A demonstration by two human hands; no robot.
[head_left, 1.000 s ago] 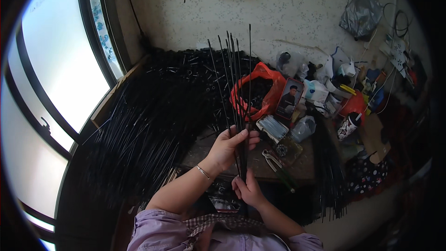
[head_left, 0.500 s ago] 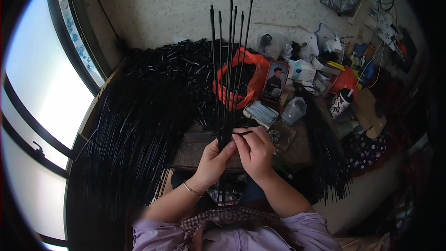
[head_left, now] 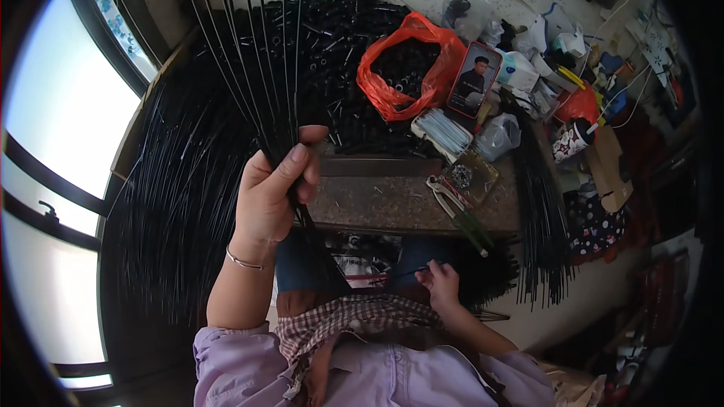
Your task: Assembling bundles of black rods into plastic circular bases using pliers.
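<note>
My left hand point(head_left: 275, 188) is raised over the left side of the worktable, its fingers wrapped round a bundle of thin black rods point(head_left: 295, 105). The rods fan out upward past the top of the view, and their lower ends slant down toward my lap. Low on the right, near my thigh, my right hand point(head_left: 441, 286) is apart from the bundle. Its fingers are bent together, and a small dark thing shows at their tips, too indistinct to name.
Beyond the table edge point(head_left: 377, 220) lie heaped black tubular pieces point(head_left: 332, 38) and a red plastic bag point(head_left: 369, 90). A phone point(head_left: 475, 79), a tray of pale sticks point(head_left: 443, 132) and green-handled pliers point(head_left: 460, 215) sit on the right. More black rods hang at left point(head_left: 188, 211) and right point(head_left: 539, 226).
My left hand has moved left and up with the rods. My right hand has come away from them and dropped down to the right. The view has shifted too.
</note>
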